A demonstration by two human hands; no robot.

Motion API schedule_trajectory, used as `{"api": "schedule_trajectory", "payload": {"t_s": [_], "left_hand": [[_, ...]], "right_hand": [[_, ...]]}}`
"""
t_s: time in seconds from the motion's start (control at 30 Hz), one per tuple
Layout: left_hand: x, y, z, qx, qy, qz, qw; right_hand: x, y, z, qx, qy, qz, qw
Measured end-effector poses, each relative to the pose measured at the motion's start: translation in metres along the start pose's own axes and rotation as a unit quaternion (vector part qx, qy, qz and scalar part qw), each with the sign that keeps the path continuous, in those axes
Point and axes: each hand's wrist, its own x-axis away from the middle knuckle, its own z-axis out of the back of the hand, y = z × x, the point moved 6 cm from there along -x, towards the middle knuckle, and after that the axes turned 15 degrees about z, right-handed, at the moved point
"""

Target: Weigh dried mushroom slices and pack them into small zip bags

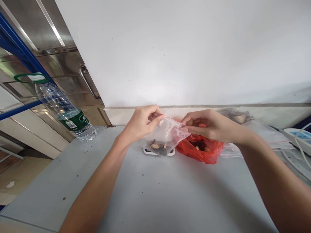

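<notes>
Between my two hands hangs a clear zip-lock bag (pixel 167 134) with a few dark and tan dried pieces (pixel 156 144) at its bottom, possibly dried mushrooms. My left hand (pixel 147 119) pinches the bag's top left corner. At the right end of the zip edge, my right hand (pixel 206 124) grips it between thumb and fingers. Partly hidden behind the bag, a small white-rimmed device (pixel 147 151), like a flat scale, lies on the table. Just right of it sits an open red plastic bag (pixel 206 157) with similar dark and tan pieces inside, below my right hand.
A large water bottle (pixel 73 118) with a green handle stands at the table's left edge. Behind my right wrist lie another filled clear bag (pixel 239 116) and flat zip-lock bags (pixel 269 137). A white device (pixel 300 136) with cables is far right. Dark crumbs dot the grey table (pixel 145 200).
</notes>
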Motion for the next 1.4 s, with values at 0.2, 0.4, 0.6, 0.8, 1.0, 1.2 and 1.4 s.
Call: {"api": "schedule_trajectory", "payload": {"t_s": [0.2,0.4,0.6,0.8,1.0,1.2,1.4], "left_hand": [[0.000,-0.006,0.003,0.054,-0.010,0.030,0.998],[-0.002,-0.015,0.009,0.092,-0.021,0.060,0.994],[-0.002,-0.006,0.007,0.056,0.014,0.032,0.998],[-0.001,0.007,-0.006,0.070,-0.015,0.010,0.997],[-0.001,-0.005,-0.012,0.053,-0.103,0.071,0.991],[0.000,-0.024,-0.025,0.035,-0.216,0.126,0.967],[-0.005,-0.031,-0.025,0.089,-0.209,0.146,0.963]], "right_hand": [[0.003,0.005,0.006,0.053,0.018,0.005,0.998],[0.003,0.005,0.014,0.080,0.044,0.013,0.996],[0.003,0.001,0.011,0.085,0.021,0.006,0.996],[-0.002,-0.005,0.002,0.087,0.042,0.052,0.994],[-0.002,-0.010,0.008,0.092,0.108,0.074,0.987],[0.007,0.002,0.022,0.034,0.190,0.012,0.981],[0.016,0.011,0.037,0.064,0.166,-0.050,0.983]]}}
